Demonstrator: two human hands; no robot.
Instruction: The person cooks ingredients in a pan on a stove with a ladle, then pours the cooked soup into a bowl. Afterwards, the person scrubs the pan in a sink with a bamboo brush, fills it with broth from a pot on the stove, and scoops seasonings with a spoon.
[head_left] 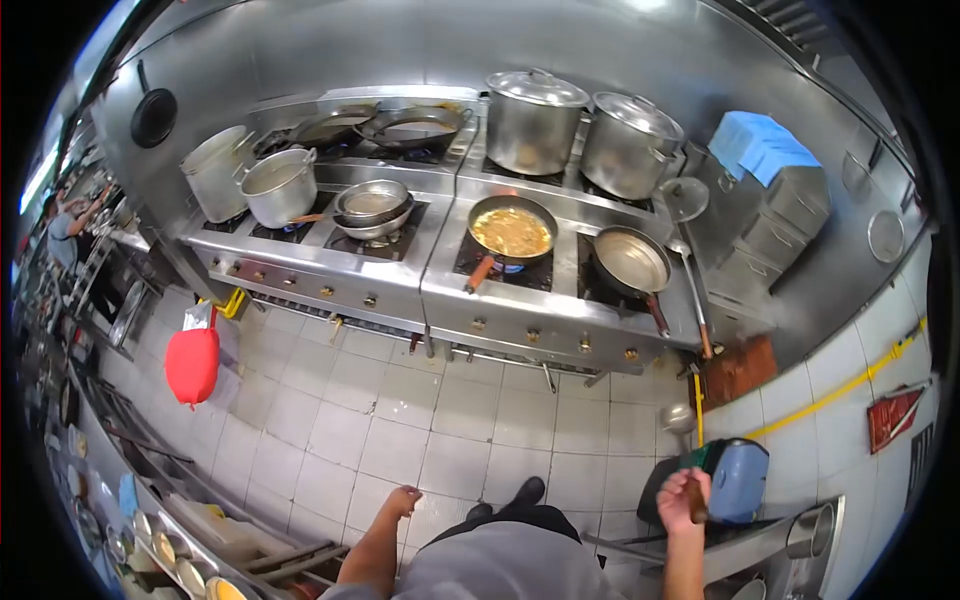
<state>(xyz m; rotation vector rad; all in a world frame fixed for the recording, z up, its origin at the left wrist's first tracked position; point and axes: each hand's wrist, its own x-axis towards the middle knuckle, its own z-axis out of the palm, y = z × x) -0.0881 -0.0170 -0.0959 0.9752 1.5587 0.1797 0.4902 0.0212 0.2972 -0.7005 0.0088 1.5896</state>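
Note:
In the head view, my right hand [683, 500] is closed round the brown wooden handle of a ladle [678, 418], whose metal bowl points away from me toward the stove. My left hand [403, 500] hangs low over the floor with curled fingers, and nothing shows in it. Ahead, a frying pan [512, 232] with a wooden handle sits on a burner with a blue flame beneath, holding a yellow-brown food mixture. To its right stands a second frying pan [632, 262] with little or nothing visible inside. Both hands are apart from the pans.
Two lidded stockpots [537, 125] stand on the back burners. Woks [413, 127], open pots [279, 188] and stacked pans [373, 203] occupy the left stove. A long-handled utensil [693, 290] leans at right. A blue container [738, 482] is beside my right hand. Another person [68, 235] stands far left.

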